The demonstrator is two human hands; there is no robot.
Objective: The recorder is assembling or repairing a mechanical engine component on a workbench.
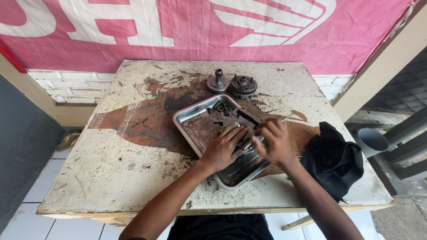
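A dented steel tray (pixel 187 120) lies on a worn, stained table (pixel 124 164). Inside it sit a dark metal plate-like part (pixel 246 116) and several small bolts (pixel 220 108). My left hand (pixel 223 149) presses down on a metal part in the tray's middle. My right hand (pixel 273 141) grips a shiny metal tool (pixel 255 143) whose thin shaft (pixel 287 118) sticks out past the tray's far right side. The tool's tip is hidden between my hands.
Two round gear-like engine parts (pixel 218 83) (pixel 243 86) stand just behind the tray. A black cloth (pixel 333 160) is bunched at the table's right edge. A grey pipe end (pixel 371 141) sits beyond that edge. A pink banner (pixel 222 31) hangs behind.
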